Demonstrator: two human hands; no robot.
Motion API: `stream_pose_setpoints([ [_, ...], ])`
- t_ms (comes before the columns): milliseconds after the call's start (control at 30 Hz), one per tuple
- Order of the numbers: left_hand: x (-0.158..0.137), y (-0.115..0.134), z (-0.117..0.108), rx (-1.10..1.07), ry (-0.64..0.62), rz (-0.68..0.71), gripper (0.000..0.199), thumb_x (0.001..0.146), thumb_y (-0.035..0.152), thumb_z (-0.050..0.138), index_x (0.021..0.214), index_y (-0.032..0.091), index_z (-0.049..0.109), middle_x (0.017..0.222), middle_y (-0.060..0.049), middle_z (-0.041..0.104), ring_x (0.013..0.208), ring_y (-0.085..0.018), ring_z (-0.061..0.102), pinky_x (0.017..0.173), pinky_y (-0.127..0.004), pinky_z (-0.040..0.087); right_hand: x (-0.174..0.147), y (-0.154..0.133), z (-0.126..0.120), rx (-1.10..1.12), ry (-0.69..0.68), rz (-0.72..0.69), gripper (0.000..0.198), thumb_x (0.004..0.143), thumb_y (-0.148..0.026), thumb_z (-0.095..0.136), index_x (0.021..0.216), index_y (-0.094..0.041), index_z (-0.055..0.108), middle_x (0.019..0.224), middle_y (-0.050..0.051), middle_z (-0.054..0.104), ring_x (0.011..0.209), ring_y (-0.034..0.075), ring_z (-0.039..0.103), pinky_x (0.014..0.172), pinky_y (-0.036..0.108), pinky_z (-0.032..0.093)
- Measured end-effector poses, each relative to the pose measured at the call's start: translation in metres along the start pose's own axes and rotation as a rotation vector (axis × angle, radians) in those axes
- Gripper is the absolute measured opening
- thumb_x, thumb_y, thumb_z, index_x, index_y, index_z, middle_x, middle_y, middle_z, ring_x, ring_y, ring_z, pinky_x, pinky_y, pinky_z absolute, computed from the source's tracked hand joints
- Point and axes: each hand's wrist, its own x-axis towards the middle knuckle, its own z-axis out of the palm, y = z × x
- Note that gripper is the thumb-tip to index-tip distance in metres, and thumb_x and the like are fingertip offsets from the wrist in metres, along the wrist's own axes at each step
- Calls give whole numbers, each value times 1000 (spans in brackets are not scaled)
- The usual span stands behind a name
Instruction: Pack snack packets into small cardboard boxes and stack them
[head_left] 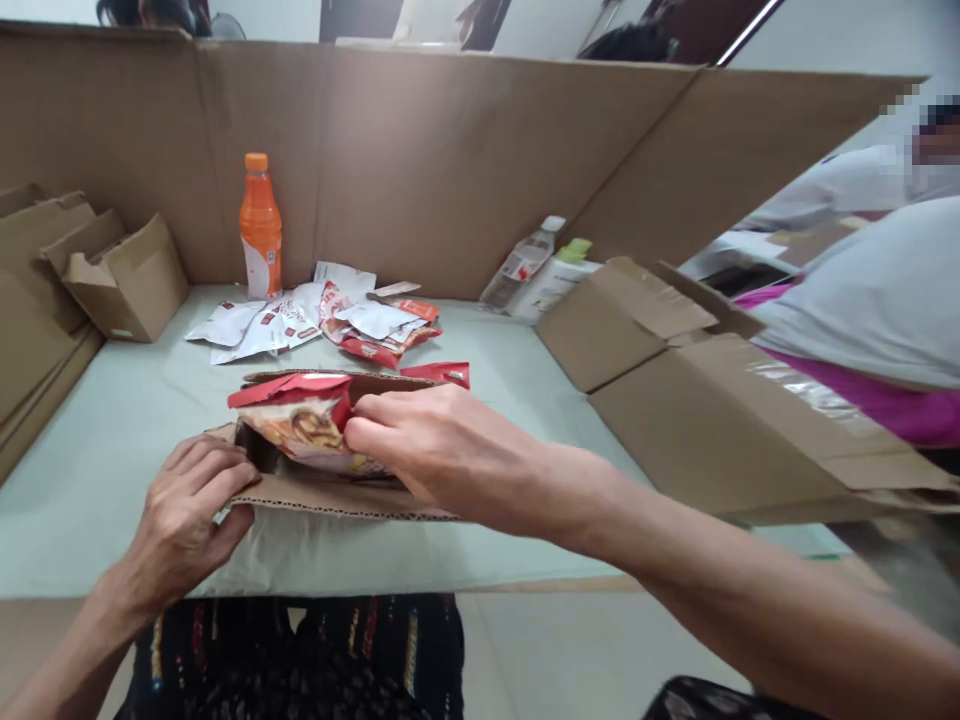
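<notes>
Right in front of me on the table is an open cardboard box [345,500], its near flap folded toward me. My left hand [196,500] grips the box's left front edge, thumb below and fingers on top. A red and cream food packet [292,425] with a picture of food stands partly inside the box opening. My right hand [442,450] pinches the packet's right side, its fingers closed. The packet's lower part is hidden in the box. Just behind the box lies another red packet [450,374], partly covered by the box and my right hand.
White sachets [259,325] and red packets [379,350] lie in a pile farther back. An orange drink bottle [260,230] stands behind them. A clear bottle [521,268] and a green-capped white bottle [559,275] lean right. Cardboard boxes [142,280] flank both sides; a person sits at right.
</notes>
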Motion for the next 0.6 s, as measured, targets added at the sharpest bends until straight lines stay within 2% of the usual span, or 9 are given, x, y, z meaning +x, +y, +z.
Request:
stream_pose_setpoints([
  [100, 2, 1, -4, -7, 3, -3, 18, 89, 4, 60, 99, 19, 66, 92, -6, 75, 90, -23, 72, 89, -39, 56, 15, -9, -7, -84, -266, 24, 25, 95, -2, 50, 106, -15, 68, 87, 8, 72, 67, 17, 60, 57, 30, 30],
  [167, 4, 3, -9, -22, -8, -13, 19, 88, 5, 59, 98, 20, 66, 97, -6, 75, 93, -23, 72, 89, -38, 56, 28, -7, 2, -18, -422, 0, 27, 96, -3, 52, 110, -15, 71, 93, 8, 76, 73, 18, 65, 58, 30, 31],
  [233, 7, 6, -16, -46, -70, -32, 24, 87, 7, 58, 103, 21, 68, 112, -8, 74, 104, -25, 71, 91, -38, 57, 38, -1, 13, 85, -489, -31, 27, 97, -4, 52, 110, -16, 73, 99, 8, 78, 80, 19, 68, 60, 30, 33],
  [333, 19, 10, -24, -62, -272, -15, 46, 87, 14, 59, 132, 23, 63, 136, -11, 68, 121, -29, 67, 99, -43, 56, 41, 7, 21, 193, -506, -17, 27, 95, -4, 54, 109, -17, 74, 100, 7, 79, 85, 18, 69, 61, 29, 33],
  [400, 32, 11, -25, -43, -396, 17, 58, 85, 17, 64, 142, 22, 57, 136, -12, 68, 116, -30, 69, 95, -43, 57, 37, 8, 21, 240, -524, 2, 27, 95, -4, 55, 109, -17, 74, 99, 6, 79, 84, 17, 68, 62, 28, 34],
  [467, 46, 10, -25, -13, -477, 29, 52, 80, 17, 69, 131, 21, 64, 122, -11, 73, 101, -29, 71, 84, -41, 57, 31, 7, 18, 310, -519, 17, 24, 97, -7, 54, 107, -18, 74, 98, 5, 79, 81, 16, 67, 63, 27, 36],
  [533, 59, 7, -22, 0, -544, 31, 33, 76, 16, 71, 109, 21, 71, 101, -8, 74, 85, -27, 69, 75, -39, 55, 21, 8, 11, 390, -480, 13, 22, 97, -8, 55, 101, -19, 74, 95, 3, 78, 78, 14, 65, 64, 26, 39],
  [600, 66, 4, -19, -9, -580, 35, 21, 75, 15, 69, 95, 22, 71, 86, -5, 69, 76, -25, 64, 71, -38, 53, 8, 17, 1, 460, -336, 4, 21, 96, -8, 56, 98, -19, 74, 95, 3, 78, 80, 14, 67, 68, 25, 45],
])
